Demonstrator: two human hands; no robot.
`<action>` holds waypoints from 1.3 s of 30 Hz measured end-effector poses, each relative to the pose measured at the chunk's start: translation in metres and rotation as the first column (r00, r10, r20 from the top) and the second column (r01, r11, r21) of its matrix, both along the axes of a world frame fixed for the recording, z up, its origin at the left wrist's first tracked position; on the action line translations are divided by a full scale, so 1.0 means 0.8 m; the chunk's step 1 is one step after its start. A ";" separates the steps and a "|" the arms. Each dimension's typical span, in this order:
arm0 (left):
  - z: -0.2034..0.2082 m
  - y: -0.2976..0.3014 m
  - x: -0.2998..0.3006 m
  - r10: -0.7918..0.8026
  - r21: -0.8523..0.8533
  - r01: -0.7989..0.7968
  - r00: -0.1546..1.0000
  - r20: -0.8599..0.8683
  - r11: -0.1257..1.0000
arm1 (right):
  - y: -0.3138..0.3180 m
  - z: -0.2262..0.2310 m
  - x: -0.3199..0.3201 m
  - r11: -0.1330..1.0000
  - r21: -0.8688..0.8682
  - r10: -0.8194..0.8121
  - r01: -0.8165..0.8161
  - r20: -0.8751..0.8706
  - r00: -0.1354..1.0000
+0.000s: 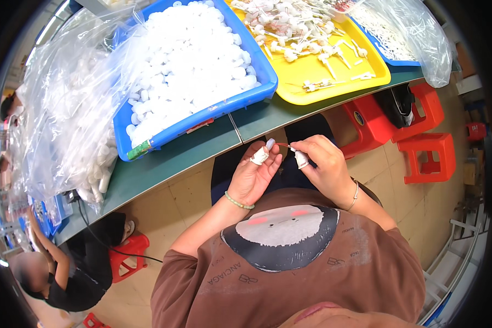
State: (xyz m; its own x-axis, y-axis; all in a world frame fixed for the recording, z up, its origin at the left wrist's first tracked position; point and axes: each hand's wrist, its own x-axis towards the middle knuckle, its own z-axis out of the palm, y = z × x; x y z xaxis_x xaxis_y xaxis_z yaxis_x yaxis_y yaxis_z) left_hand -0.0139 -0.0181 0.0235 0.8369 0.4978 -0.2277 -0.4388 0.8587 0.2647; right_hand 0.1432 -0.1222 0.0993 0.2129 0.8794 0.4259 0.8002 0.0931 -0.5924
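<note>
Above my lap, just off the table's near edge, my left hand (250,181) pinches a small translucent white plastic cap (270,143). White wrapping, apparently tape, covers its thumb tip. Facing it, my right hand (331,168) is closed in a pinch on a small white part at the end of a thin reddish wire (283,145). The wire spans the short gap between both hands and meets the cap; whether it is fixed inside cannot be made out. My right thumb also has white wrapping (301,159).
On the green table (202,147) a blue tray (213,112) is heaped with white caps. A yellow tray (333,90) holds wired white pieces; another blue tray (407,63) holds white sticks. Clear plastic bags (65,120) lie left. Red stools (429,158) and a seated person (76,273) are nearby.
</note>
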 end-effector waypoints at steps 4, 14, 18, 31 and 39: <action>-0.001 0.000 0.001 0.012 -0.006 -0.012 1.000 -0.004 1.000 | -0.001 0.003 -0.002 0.999 -0.035 0.029 -0.029 -0.005 1.000; 0.012 -0.003 0.002 0.076 0.184 -0.051 0.989 -0.128 0.982 | 0.000 0.006 -0.003 0.999 -0.033 -0.017 0.019 0.080 0.997; 0.013 -0.004 0.003 0.103 0.259 -0.058 0.981 -0.165 0.964 | -0.001 0.006 -0.006 0.998 -0.064 -0.009 0.009 0.000 1.000; 0.007 -0.003 0.001 0.070 0.276 -0.018 0.981 -0.179 0.961 | 0.001 0.003 -0.003 0.998 -0.045 -0.031 0.033 0.049 0.998; 0.005 -0.006 0.003 0.037 0.355 0.046 0.974 -0.224 0.934 | 0.008 -0.002 -0.007 0.995 -0.071 0.057 -0.067 -0.132 0.990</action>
